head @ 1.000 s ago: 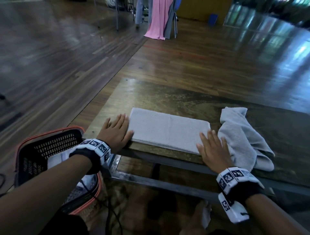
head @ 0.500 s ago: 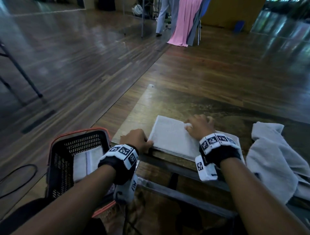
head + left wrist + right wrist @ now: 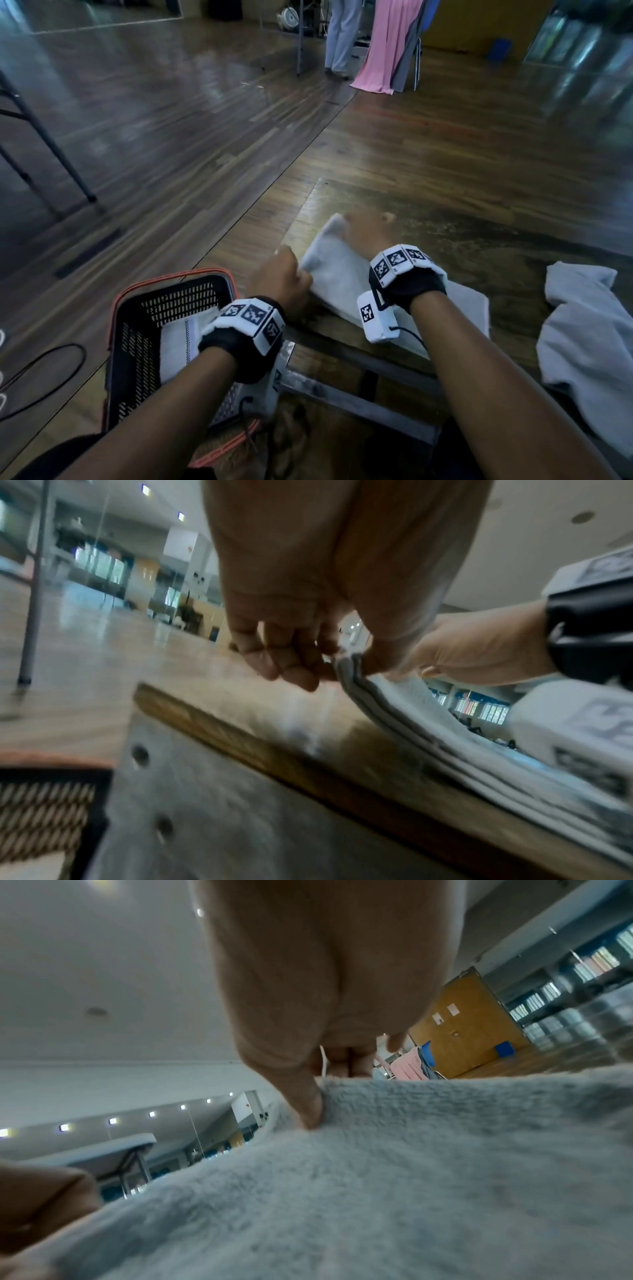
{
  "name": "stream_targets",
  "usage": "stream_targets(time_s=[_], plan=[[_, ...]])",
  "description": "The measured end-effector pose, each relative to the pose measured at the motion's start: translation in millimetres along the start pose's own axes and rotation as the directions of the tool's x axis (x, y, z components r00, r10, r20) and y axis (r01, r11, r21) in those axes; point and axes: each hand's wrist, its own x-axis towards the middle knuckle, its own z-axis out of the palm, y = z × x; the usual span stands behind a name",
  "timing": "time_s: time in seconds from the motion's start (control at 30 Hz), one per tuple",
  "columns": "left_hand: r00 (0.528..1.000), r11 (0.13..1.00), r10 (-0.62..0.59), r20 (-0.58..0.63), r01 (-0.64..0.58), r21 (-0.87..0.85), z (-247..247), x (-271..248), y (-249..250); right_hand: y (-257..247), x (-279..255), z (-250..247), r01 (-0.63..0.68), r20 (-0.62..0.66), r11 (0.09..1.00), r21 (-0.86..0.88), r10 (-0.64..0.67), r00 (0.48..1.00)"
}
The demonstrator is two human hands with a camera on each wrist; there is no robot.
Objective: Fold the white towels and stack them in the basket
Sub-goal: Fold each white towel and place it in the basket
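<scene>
A folded white towel (image 3: 342, 274) lies on the wooden table (image 3: 462, 240), its left end lifted off the top. My left hand (image 3: 284, 277) pinches the near left corner; the left wrist view shows the stacked layers (image 3: 359, 674) between thumb and fingers (image 3: 284, 666). My right hand (image 3: 366, 233) grips the far left corner, thumb pressed into the pile (image 3: 411, 1164). A black basket with an orange rim (image 3: 137, 329) stands on the floor left of the table, with a folded towel (image 3: 178, 342) inside. A crumpled towel (image 3: 589, 349) lies at the table's right.
The table's metal frame (image 3: 359, 387) runs below the near edge. A black cable (image 3: 44, 370) loops on the floor to the left. A folding-table leg (image 3: 51, 144) stands far left. A pink cloth (image 3: 383, 48) hangs on a rack at the back beside a standing person (image 3: 339, 37).
Both hands went from lying flat at the towel's ends to gripping its left corners. The right hand crossed over to the left, and the towel's left end has risen off the table.
</scene>
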Motion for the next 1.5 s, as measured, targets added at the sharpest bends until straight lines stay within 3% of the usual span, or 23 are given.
stream_targets(time_s=[0.07,0.17,0.27,0.37,0.43,0.5,0.57,0.6,0.7,0.77,0.97,1.03,1.1,1.2,1.27,1.33,1.4,1.5], plan=[[0.977,0.998,0.043,-0.208,-0.05,-0.03,-19.7,6.1,-6.7,-6.6,0.3,-14.3,0.035,-0.138,0.984,0.175,-0.01,0.99],[0.944,0.988,0.137,-0.3,-0.152,-0.026,-41.6,13.7,-16.9,-3.9,-7.6,-34.0,0.087,-0.193,0.894,0.44,-0.001,0.981],[0.926,0.956,0.262,-0.27,-0.287,-0.057,-47.5,6.8,-19.5,15.9,-26.1,-41.8,0.067,-0.151,0.882,0.466,0.005,0.988],[0.898,0.903,0.374,-0.231,-0.409,-0.131,-42.7,-10.2,-6.9,43.2,-46.6,-39.0,-0.013,-0.029,0.847,0.531,0.033,0.999],[0.873,0.864,0.459,-0.164,-0.482,-0.146,-32.5,-20.9,8.9,62.0,-57.1,-35.1,-0.088,0.048,0.725,0.683,0.076,0.996],[0.84,0.836,0.534,-0.099,-0.542,-0.086,-16.2,-32.1,26.6,79.9,-64.2,-31.2,-0.171,0.136,0.546,0.82,0.105,0.985],[0.788,0.788,0.615,-0.038,-0.616,-0.001,1.9,-42.4,42.5,94.8,-68.7,-29.2,-0.244,0.204,0.478,0.844,0.134,0.97],[0.752,0.752,0.659,0.001,-0.658,0.033,10.2,-46.9,49.8,102.6,-70.0,-28.9,-0.277,0.227,0.509,0.815,0.159,0.961],[0.609,0.593,0.779,0.152,-0.793,0.14,28.5,-56.0,66.6,125.4,-74.5,-29.0,-0.338,0.245,0.711,0.617,0.234,0.941],[0.527,0.49,0.816,0.237,-0.849,0.199,35.4,-56.8,72.2,137.7,-78.2,-29.1,-0.373,0.273,0.755,0.539,0.263,0.925],[0.453,0.394,0.835,0.311,-0.888,0.237,41.6,-49.2,76.2,146.2,-87.8,-34.0,-0.383,0.314,0.8,0.463,0.256,0.914],[0.455,0.413,0.814,0.361,-0.89,0.192,42.5,-48.8,76.7,143.6,-92.2,-36.7,-0.376,0.313,0.841,0.389,0.263,0.912],[0.498,0.497,0.779,0.381,-0.861,0.11,39.8,-45.8,76.6,138.9,-96.8,-40.0,-0.355,0.247,0.913,0.199,0.304,0.92],[0.626,0.642,0.73,0.275,-0.766,0.039,33.0,-26.3,75.9,120.5,-107.1,-49.4,-0.265,0.035,0.964,0.007,0.264,0.964],[0.713,0.713,0.677,0.183,-0.697,0.076,29.4,-6.5,73.0,102.6,-119.0,-52.9,-0.167,0.046,0.986,0.008,0.166,0.985],[0.769,0.751,0.612,0.184,-0.638,0.168,27.6,10.9,68.3,83.8,-136.6,-48.7,-0.038,0.13,0.999,-0.023,0.04,0.991],[0.79,0.758,0.553,0.263,-0.609,0.235,26.9,21.8,63.4,67.8,-159.0,-39.7,0.129,0.145,0.985,-0.113,-0.112,0.983],[0.749,0.734,0.549,0.371,-0.644,0.213,27.8,28.1,61.2,62.4,-189.2,-28.8,0.3,0.154,0.905,-0.301,-0.265,0.952]])
